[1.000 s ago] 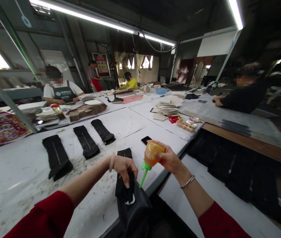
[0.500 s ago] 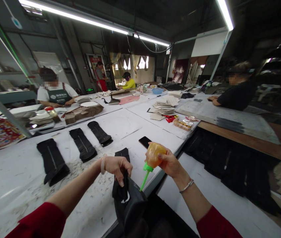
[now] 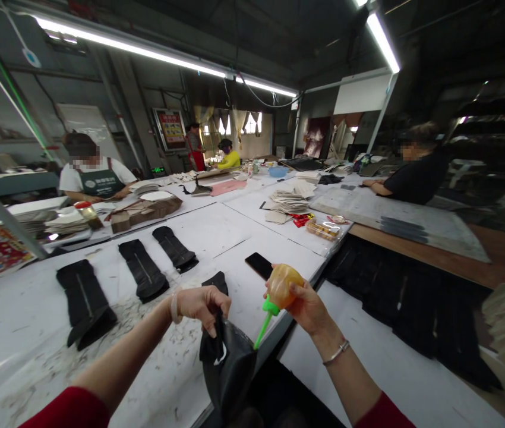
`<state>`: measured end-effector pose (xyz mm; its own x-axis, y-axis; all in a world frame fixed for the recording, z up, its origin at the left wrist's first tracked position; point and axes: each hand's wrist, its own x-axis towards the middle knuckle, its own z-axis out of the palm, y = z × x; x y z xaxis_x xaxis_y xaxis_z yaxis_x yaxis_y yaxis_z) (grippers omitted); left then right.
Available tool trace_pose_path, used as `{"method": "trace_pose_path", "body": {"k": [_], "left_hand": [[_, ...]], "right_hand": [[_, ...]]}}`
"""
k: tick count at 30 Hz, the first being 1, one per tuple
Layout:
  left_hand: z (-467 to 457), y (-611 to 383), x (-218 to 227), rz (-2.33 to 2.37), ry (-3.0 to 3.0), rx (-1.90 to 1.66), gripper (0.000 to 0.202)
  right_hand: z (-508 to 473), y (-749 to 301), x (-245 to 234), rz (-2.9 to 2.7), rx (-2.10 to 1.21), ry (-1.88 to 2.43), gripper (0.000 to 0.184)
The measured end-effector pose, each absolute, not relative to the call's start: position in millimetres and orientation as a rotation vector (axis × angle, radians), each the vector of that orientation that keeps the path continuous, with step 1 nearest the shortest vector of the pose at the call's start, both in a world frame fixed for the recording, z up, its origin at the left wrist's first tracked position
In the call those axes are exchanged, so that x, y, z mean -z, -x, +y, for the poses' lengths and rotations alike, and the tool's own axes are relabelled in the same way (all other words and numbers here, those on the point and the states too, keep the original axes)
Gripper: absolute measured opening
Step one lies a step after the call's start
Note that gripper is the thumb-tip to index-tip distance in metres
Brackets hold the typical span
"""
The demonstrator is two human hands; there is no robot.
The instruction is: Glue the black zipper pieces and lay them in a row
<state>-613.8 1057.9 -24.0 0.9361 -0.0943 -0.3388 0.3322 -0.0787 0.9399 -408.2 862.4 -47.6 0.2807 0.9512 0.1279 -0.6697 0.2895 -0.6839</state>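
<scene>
My left hand [image 3: 199, 303] pinches the top edge of a black leather piece [image 3: 228, 365] that hangs over the near edge of the white table [image 3: 230, 229]. Beside it, my right hand [image 3: 308, 306] grips an orange squeeze bottle [image 3: 284, 286], tilted down so its green nozzle [image 3: 262, 328] points at the black piece. Three more black pieces [image 3: 143, 270] lie flat in a row on the table to the left. Another one sticks out just behind my left hand.
A black phone [image 3: 259, 265] lies on the table beyond the bottle. Stacks of paper cards [image 3: 290, 199] and a snack tray [image 3: 321, 229] sit farther back. Other people work at the left [image 3: 92, 178], the far end and the right [image 3: 413, 172]. Dark material [image 3: 395, 291] fills the lower bench.
The view has shifted a little to the left and down. My hands keep their hold; the bottle and black piece stay close together, nearly as before.
</scene>
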Motion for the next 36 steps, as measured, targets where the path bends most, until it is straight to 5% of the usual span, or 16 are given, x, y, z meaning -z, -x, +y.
{"method": "trace_pose_path", "body": {"k": [23, 36], "left_hand": [[1050.0, 604.1, 64.8, 0.275, -1.342, -0.057, 0.042], [1049.8, 598.6, 66.4, 0.308, -1.311, -0.123, 0.045]], "right_hand": [[856.9, 399.1, 37.7, -0.259, -0.890, 0.574, 0.039], [845.5, 397.1, 26.0, -0.283, -0.792, 0.577, 0.043]]}}
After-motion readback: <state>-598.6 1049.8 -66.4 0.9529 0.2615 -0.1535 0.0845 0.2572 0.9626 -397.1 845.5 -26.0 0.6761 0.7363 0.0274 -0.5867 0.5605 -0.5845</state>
